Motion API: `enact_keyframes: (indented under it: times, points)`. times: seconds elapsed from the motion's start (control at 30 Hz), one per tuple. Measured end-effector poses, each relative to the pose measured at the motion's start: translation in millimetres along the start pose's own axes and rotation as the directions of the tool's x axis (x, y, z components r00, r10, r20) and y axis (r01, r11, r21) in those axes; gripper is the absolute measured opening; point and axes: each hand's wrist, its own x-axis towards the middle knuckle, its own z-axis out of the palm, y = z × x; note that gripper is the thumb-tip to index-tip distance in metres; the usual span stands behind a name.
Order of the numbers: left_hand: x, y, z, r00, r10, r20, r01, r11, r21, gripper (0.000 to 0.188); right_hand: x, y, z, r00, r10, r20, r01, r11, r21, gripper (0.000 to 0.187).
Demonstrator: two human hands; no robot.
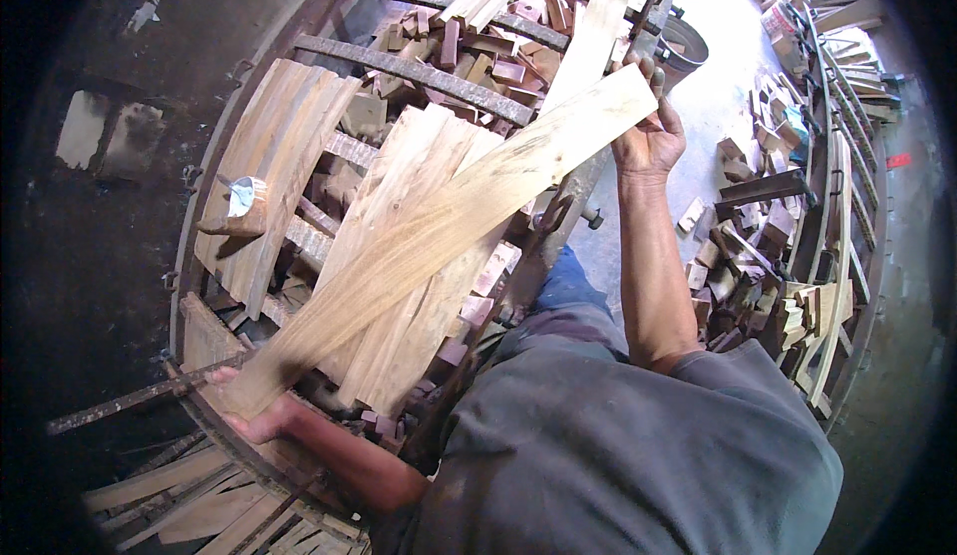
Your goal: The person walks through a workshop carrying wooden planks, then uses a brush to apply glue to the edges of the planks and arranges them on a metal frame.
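The long plank (pixel 439 236) runs diagonally over the metal rack (pixel 419 72); the left hand (pixel 261 417) grips its near low end. The right hand (pixel 648 141) closes on the far high end, so both grips hold 1 plank.

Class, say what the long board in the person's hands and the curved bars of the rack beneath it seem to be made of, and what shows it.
Long board: bare, unfinished wood, pale tan with visible grain streaks. Curved bars: probably iron or steel, dark, rough and rusty-looking. Left hand and right hand grip the board's ends.
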Motion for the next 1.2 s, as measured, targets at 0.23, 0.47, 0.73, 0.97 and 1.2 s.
enact_keyframes:
  times: [0.23, 0.47, 0.73, 0.97, 1.2]
  points:
    - [20, 22, -27, 0.764, 0.04, 0.644, -0.115, 0.991, 0.075, 0.062, 0, 6, 12, 0.996, 0.062, 0.065, -0.044, 0.968, -0.245, 0.07]
    - [26, 19, -4, 0.862, -0.077, 0.501, 0.265, 0.911, -0.316, 0.073, 0, -9, -3, 0.882, -0.114, -0.457, -0.04, 0.948, -0.315, 0.04]
    - [-16, -21, 53, 0.896, -0.355, 0.266, 0.406, 0.898, -0.172, 0.074, -16, 14, 14, 0.953, 0.286, 0.104, -0.291, 0.956, 0.032, 0.028]
    - [-11, -50, 50, 0.762, -0.363, 0.536, 0.564, 0.778, -0.276, 0.087, -14, 37, 12, 0.915, 0.336, 0.224, -0.346, 0.938, 0.005, 0.03]
    - [-11, -63, 64, 0.915, -0.383, 0.127, 0.381, 0.72, -0.58, 0.081, 14, -12, -36, 0.889, 0.401, 0.222, -0.404, 0.914, -0.036, 0.031]
